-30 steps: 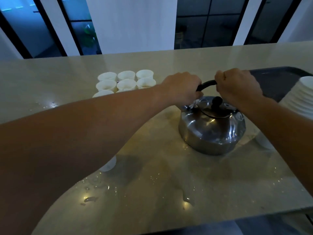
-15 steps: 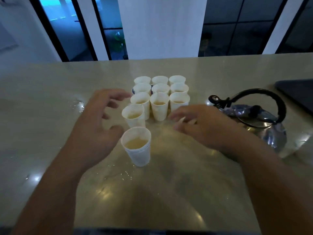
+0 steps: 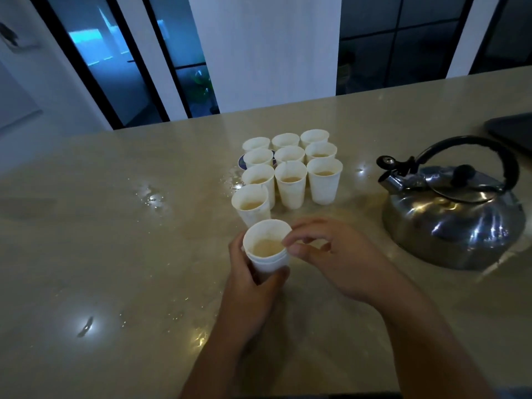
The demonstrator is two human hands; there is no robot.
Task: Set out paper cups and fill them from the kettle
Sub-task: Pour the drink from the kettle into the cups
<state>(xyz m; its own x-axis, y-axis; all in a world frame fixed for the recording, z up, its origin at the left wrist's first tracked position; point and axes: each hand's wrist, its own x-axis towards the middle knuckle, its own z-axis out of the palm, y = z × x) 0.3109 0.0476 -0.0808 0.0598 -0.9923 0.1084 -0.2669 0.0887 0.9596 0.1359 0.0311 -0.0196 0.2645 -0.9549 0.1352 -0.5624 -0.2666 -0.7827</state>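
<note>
My left hand (image 3: 253, 286) grips a white paper cup (image 3: 266, 246) filled with pale brown liquid, near the middle of the counter. It looks doubled, one cup nested in another. My right hand (image 3: 331, 257) pinches that cup's rim with thumb and forefinger. Just behind it stands another filled cup (image 3: 251, 204), then a block of several white cups (image 3: 290, 165) in rows, the front ones holding liquid. The steel kettle (image 3: 452, 214) with a black handle stands on the counter to the right, its spout toward the cups.
The beige stone counter (image 3: 115, 254) carries water drops and small puddles (image 3: 151, 195) left of the cups and near the front. A dark tray corner (image 3: 515, 128) shows at the far right. A blue-white lid (image 3: 241, 162) peeks from beside the cup block.
Both hands left the kettle handle a second ago, then closed in on the nearest filled cup. Now the left grips it and the right pinches its rim.
</note>
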